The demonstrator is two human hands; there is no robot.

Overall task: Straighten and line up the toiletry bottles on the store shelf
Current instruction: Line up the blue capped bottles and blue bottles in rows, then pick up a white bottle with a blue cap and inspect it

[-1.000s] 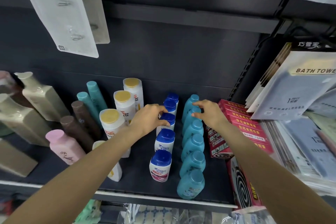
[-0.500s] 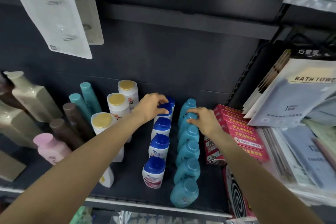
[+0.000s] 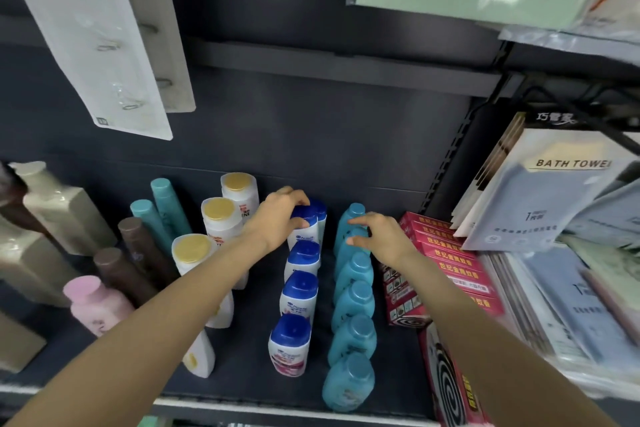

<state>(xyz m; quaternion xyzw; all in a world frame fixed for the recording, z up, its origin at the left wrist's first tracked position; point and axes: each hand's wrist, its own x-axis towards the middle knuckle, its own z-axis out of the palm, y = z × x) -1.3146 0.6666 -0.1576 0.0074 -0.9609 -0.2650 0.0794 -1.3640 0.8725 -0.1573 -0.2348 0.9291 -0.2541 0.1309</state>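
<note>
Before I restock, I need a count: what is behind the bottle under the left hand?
One more blue-capped bottle shows behind it, against the back panel. The left hand covers most of both.

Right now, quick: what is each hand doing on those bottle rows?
Left hand: fingers curled round a blue-capped white bottle near the back of its row.
Right hand: fingers on a teal bottle; whether it truly grips cannot be told.
</note>
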